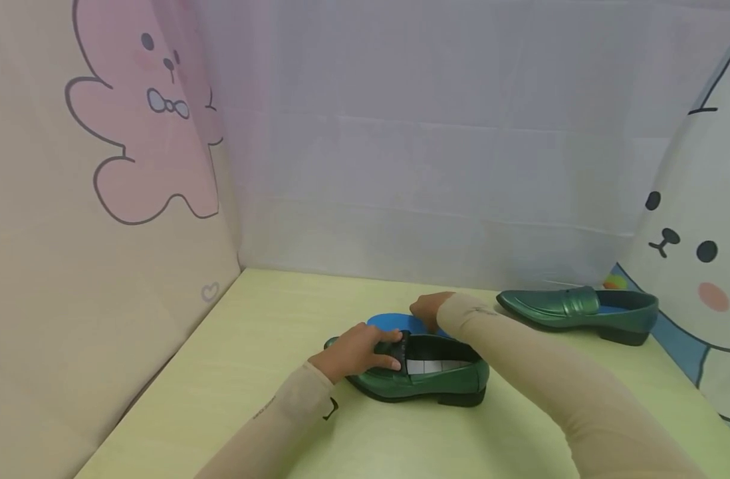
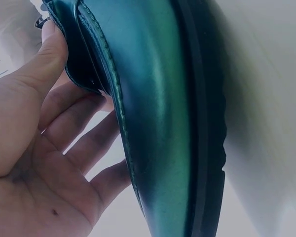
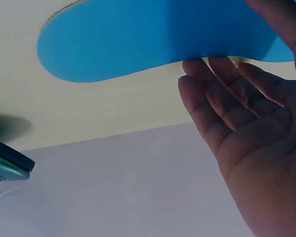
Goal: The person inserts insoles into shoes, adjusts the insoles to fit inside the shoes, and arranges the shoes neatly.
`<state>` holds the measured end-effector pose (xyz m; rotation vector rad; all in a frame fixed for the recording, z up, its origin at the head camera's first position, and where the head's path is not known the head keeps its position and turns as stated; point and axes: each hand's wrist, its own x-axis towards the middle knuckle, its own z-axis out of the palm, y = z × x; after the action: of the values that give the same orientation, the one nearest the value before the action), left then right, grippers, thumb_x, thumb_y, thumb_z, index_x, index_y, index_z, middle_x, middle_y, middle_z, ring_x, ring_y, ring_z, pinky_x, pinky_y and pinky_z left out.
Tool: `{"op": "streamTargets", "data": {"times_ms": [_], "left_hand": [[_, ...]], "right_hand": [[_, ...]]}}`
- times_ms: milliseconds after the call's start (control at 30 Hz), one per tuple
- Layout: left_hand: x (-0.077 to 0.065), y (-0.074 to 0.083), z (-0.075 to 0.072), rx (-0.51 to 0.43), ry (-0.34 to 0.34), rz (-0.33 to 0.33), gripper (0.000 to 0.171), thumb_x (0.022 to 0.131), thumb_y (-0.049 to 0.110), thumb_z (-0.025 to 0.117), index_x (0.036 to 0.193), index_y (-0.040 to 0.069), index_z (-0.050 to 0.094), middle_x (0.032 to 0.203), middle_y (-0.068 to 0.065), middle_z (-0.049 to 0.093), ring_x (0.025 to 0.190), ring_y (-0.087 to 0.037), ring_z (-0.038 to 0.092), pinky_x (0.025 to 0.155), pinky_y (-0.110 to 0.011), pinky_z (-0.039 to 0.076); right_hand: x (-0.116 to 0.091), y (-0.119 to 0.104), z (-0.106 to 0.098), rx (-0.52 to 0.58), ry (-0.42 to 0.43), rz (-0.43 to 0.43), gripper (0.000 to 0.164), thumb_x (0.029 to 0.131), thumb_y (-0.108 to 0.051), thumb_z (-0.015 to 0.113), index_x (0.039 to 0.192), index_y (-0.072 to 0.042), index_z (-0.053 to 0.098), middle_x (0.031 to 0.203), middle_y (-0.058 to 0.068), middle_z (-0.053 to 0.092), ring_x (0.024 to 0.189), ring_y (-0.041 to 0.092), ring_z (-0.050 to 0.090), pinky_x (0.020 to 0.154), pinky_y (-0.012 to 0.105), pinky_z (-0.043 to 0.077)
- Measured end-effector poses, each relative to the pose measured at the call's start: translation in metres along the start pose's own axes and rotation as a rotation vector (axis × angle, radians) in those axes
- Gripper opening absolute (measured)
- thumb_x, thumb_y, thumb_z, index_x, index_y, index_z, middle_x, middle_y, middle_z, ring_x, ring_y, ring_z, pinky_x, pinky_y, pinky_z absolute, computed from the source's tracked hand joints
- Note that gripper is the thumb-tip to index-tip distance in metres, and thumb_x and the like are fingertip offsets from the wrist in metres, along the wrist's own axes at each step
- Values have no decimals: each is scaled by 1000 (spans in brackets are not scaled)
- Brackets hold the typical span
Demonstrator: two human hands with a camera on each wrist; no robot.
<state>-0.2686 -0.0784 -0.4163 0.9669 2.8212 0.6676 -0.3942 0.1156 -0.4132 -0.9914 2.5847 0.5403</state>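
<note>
A dark green loafer (image 1: 425, 384) stands on the table, toe to the left, with a pale lined interior showing through its opening. My left hand (image 1: 356, 349) holds it across the front; in the left wrist view the thumb (image 2: 49, 49) lies along the raised tongue and the fingers reach behind the upper. Just behind the loafer lies a blue insole (image 1: 393, 322), flat on the table. My right hand (image 1: 431, 309) is over its middle. In the right wrist view the fingertips (image 3: 195, 66) are right at the insole's edge, while the thumb overlaps its surface, well apart from the fingers.
A second green loafer (image 1: 556, 309) with blue inside stands at the back right. The yellow table (image 1: 281, 299) ends at a pale cloth wall (image 1: 425, 166) behind; printed cloth rises on both sides. My right forearm (image 1: 532, 372) crosses over the table's right part.
</note>
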Motion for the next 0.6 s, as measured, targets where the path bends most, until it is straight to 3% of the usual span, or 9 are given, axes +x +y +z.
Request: {"op": "streamTargets", "data": {"times_ms": [33, 200, 367, 500, 600], "left_hand": [[0, 0, 0, -4, -3, -4, 63, 81, 51, 62, 135, 20, 49, 138, 3, 45, 60, -11, 45, 72, -23, 40], [0, 0, 2, -2, -1, -7, 63, 81, 51, 62, 135, 21, 49, 138, 3, 45, 71, -7, 51, 73, -22, 40], [0, -1, 2, 5, 10, 13, 63, 81, 51, 63, 134, 20, 50, 137, 2, 46, 75, -7, 51, 73, -23, 39], [2, -2, 1, 2, 10, 25, 63, 81, 50, 63, 134, 18, 50, 136, 1, 47, 69, -8, 47, 72, -23, 38], [2, -2, 0, -8, 5, 19, 63, 81, 50, 63, 134, 18, 50, 136, 1, 47, 61, -8, 39, 69, -22, 39]], "right_hand": [[2, 1, 2, 4, 9, -2, 28, 75, -9, 74, 98, -16, 61, 83, -4, 57, 76, 13, 54, 69, 32, 46], [6, 6, 10, 28, 45, 2, 27, 71, -9, 73, 95, -16, 63, 79, -5, 55, 72, 13, 52, 65, 32, 44], [4, 8, 5, 53, 54, -4, 28, 70, -12, 73, 96, -15, 63, 80, -5, 55, 72, 13, 51, 65, 33, 45], [0, 10, -1, 48, 69, -28, 31, 73, -24, 73, 101, -15, 62, 85, -5, 57, 75, 12, 52, 69, 32, 46], [-3, 11, -6, 64, 94, -42, 43, 71, -36, 74, 106, -14, 63, 91, -4, 59, 81, 12, 54, 73, 32, 47]]}}
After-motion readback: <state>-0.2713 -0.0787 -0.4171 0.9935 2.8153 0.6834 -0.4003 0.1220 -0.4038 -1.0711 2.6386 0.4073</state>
